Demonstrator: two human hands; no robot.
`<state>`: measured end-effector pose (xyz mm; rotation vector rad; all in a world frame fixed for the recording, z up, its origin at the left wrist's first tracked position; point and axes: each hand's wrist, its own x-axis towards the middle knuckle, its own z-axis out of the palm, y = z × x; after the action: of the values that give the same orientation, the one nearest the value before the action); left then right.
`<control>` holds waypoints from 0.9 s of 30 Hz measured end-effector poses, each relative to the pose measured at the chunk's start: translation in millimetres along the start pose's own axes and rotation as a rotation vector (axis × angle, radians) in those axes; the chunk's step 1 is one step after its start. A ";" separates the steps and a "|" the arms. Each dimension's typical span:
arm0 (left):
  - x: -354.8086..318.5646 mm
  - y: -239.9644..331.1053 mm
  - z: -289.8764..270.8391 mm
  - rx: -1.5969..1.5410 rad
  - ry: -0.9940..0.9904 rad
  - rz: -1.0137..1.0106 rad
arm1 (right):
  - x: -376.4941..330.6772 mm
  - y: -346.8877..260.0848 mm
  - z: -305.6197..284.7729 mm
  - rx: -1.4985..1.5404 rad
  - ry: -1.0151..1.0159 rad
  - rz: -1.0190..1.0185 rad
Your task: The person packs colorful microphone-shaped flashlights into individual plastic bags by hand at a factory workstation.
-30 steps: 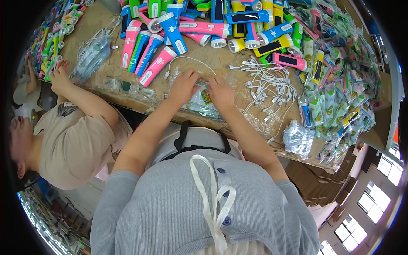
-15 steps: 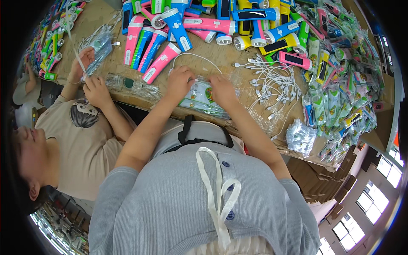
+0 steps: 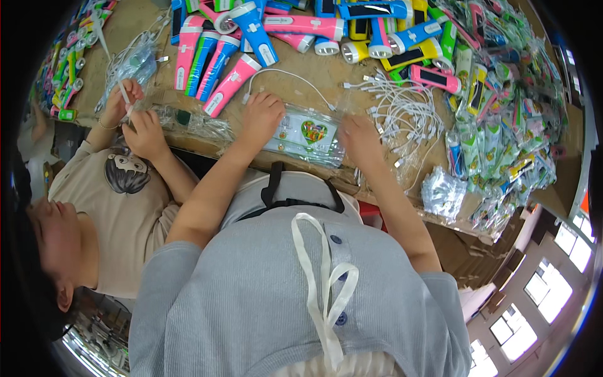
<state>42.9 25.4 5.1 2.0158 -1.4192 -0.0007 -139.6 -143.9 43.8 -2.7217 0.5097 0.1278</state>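
A clear plastic bag [image 3: 308, 135] with a green-edged print and a heart-shaped picture lies flat at the table's near edge. My left hand [image 3: 262, 118] is closed at its left end, fingers bent down onto the plastic. At the opposite end my right hand [image 3: 362, 143], slightly blurred, pinches the clear edge. Just beyond the bag, a single white USB cable [image 3: 295, 74] curves from near my left fingertips toward my right hand. A pink flashlight [image 3: 231, 87] lies close to my left hand.
Flashlights in several colours [image 3: 301, 28] are heaped at the back. Right of my hand lies a tangle of white cables [image 3: 402, 110], then a pile of bagged flashlights [image 3: 502, 119]. Stacked clear bags [image 3: 443, 193] sit at the near right. A co-worker's hands [image 3: 146, 133] handle a white strip at left.
My right hand has moved right and slightly toward me, away from my left. More of the bag's heart print shows between them. My left hand has shifted only slightly.
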 end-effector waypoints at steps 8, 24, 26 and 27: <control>8.7 6.8 7.8 0.057 -0.062 0.125 | 62.6 -46.7 30.7 0.303 0.027 -0.041; -17.3 43.6 -59.6 -0.016 -0.450 0.154 | 64.0 -27.7 48.5 0.051 0.096 0.039; -37.8 38.9 -65.1 -0.006 -0.471 0.058 | 53.8 -29.2 34.4 0.140 0.121 0.135; -46.4 37.7 -65.7 -0.001 -0.487 -0.037 | 43.2 -23.8 24.9 0.193 0.195 0.255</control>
<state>16.0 90.7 58.9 2.1292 -1.6654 -0.5408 -91.2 -128.4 22.1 -2.4837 0.8766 -0.1169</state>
